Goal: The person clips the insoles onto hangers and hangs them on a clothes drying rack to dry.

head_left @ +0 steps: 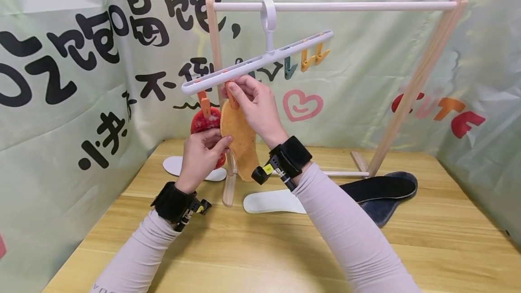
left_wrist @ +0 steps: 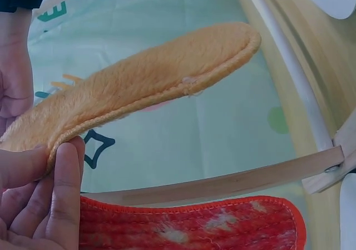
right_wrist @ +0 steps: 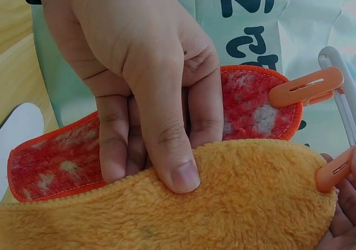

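Observation:
A fuzzy orange-yellow insole [head_left: 239, 141] hangs from an orange clip [right_wrist: 335, 170] near the low left end of a white hanger [head_left: 272, 57]. My right hand [head_left: 260, 107] pinches that clip with thumb and fingers, beside the insole's top end. Lower down, the left hand [head_left: 201, 155] grips the insole's left edge between thumb and fingers. Behind it, a red, white-flecked insole [right_wrist: 261, 108] hangs from another orange clip [right_wrist: 308, 87] at the hanger's end. The hanger tilts, its left end lower than its right.
The hanger's hook [head_left: 268, 12] is over the white rail [head_left: 358, 7] of a wooden-legged rack [head_left: 415, 89]. Teal and yellow clips [head_left: 306, 60] hang from its right half. White insoles [head_left: 268, 201], a black insole [head_left: 382, 188] and a dark blue one [head_left: 382, 209] lie on the wooden table [head_left: 252, 257].

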Available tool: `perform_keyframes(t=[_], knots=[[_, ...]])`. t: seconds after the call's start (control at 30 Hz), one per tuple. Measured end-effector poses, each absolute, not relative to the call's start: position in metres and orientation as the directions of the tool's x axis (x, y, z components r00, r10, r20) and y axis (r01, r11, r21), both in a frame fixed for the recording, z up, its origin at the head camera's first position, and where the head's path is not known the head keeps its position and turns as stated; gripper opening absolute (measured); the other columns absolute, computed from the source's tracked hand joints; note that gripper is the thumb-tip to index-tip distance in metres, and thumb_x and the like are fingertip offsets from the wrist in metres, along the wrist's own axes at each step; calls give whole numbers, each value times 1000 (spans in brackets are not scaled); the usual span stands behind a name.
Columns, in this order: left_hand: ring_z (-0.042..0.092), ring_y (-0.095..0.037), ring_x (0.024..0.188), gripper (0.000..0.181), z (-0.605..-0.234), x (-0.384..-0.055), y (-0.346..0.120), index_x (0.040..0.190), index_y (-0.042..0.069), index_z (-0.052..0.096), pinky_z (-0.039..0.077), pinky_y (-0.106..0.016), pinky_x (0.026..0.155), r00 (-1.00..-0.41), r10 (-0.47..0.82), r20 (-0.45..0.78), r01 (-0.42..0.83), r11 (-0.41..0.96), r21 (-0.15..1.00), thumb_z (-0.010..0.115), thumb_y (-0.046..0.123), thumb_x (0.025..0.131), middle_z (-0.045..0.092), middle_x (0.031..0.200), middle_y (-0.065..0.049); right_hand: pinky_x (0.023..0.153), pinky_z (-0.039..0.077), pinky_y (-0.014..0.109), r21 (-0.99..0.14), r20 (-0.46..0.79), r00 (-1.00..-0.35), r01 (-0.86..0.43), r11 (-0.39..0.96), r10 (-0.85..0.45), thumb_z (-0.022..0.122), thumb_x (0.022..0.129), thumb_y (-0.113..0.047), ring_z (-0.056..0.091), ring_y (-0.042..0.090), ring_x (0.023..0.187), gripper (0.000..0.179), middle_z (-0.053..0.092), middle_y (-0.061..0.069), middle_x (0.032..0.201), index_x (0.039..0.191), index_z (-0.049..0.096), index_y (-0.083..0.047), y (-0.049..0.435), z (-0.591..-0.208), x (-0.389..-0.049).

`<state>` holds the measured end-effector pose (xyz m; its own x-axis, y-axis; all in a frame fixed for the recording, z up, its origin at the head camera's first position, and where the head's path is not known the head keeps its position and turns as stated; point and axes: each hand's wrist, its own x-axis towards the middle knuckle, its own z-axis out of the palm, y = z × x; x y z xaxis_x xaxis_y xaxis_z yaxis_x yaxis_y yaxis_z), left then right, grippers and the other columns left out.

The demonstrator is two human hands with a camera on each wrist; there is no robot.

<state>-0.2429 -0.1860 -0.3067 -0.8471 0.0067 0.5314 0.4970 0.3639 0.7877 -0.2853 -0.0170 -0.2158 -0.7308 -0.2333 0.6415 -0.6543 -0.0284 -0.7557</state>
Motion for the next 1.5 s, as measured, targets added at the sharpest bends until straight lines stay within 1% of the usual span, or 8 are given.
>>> perform_keyframes(t=[0.2, 0.27, 0.4, 0.5, 0.7, 0.93, 1.37, 1.5], knots=[[79, -10, 74, 19, -305, -242, -187, 106, 1, 81, 68, -44, 76, -846, 5, 533, 500, 357, 789, 81, 19, 98, 81, 95, -19, 94, 59, 27, -756, 640, -732, -654, -21, -233, 65, 109, -19, 78, 22, 108, 26, 80, 17, 117, 127, 72, -1, -17, -216, -285], [81, -16, 77, 20, -306, -243, -187, 107, 2, 81, 68, -42, 76, -847, 7, 532, 498, 361, 788, 81, 20, 98, 82, 96, -18, 94, 60, 27, -762, 631, -742, -647, -3, -228, 65, 109, -20, 78, 22, 110, 28, 80, 16, 119, 129, 71, -2, -17, -217, -285], [82, -30, 85, 21, -306, -244, -188, 106, 2, 81, 66, -28, 73, -845, 5, 535, 495, 388, 777, 80, 22, 99, 82, 97, -17, 95, 59, 28, -781, 604, -767, -624, 31, -217, 66, 108, -22, 76, 20, 112, 32, 80, 14, 123, 134, 71, -3, -17, -219, -285], [82, -34, 85, 21, -306, -245, -189, 106, 2, 80, 64, -22, 71, -846, 4, 533, 490, 398, 775, 80, 22, 99, 82, 96, -18, 102, 59, 30, -789, 593, -775, -613, 32, -218, 67, 108, -24, 75, 20, 117, 35, 79, 14, 126, 137, 69, -4, -16, -220, -284], [82, -34, 86, 21, -305, -246, -188, 107, 0, 79, 67, -32, 75, -863, 32, 504, 477, 383, 791, 79, 19, 100, 82, 95, -20, 105, 59, 34, -803, 576, -786, -595, 24, -222, 66, 109, -25, 75, 22, 116, 38, 78, 14, 128, 142, 67, -5, -12, -224, -285], [82, -36, 94, 22, -307, -248, -189, 112, 0, 79, 64, -19, 76, -874, 51, 483, 459, 415, 786, 76, 19, 102, 82, 100, -19, 109, 58, 34, -808, 562, -794, -587, 51, -232, 64, 110, -26, 73, 23, 123, 39, 77, 15, 131, 143, 66, -4, -6, -228, -284], [83, -28, 99, 24, -309, -246, -191, 116, -1, 80, 66, -29, 82, -886, 42, 461, 418, 502, 757, 75, 19, 103, 83, 106, -17, 110, 57, 36, -795, 569, -784, -602, 80, -249, 62, 111, -19, 72, 23, 123, 38, 74, 14, 136, 146, 65, -4, 7, -241, -278], [83, -28, 97, 24, -309, -246, -191, 115, -1, 80, 65, -25, 79, -888, 46, 458, 416, 508, 754, 75, 19, 102, 83, 105, -17, 111, 57, 36, -798, 559, -793, -594, 101, -240, 63, 110, -18, 72, 25, 126, 39, 73, 15, 139, 146, 64, -3, 12, -248, -277]])
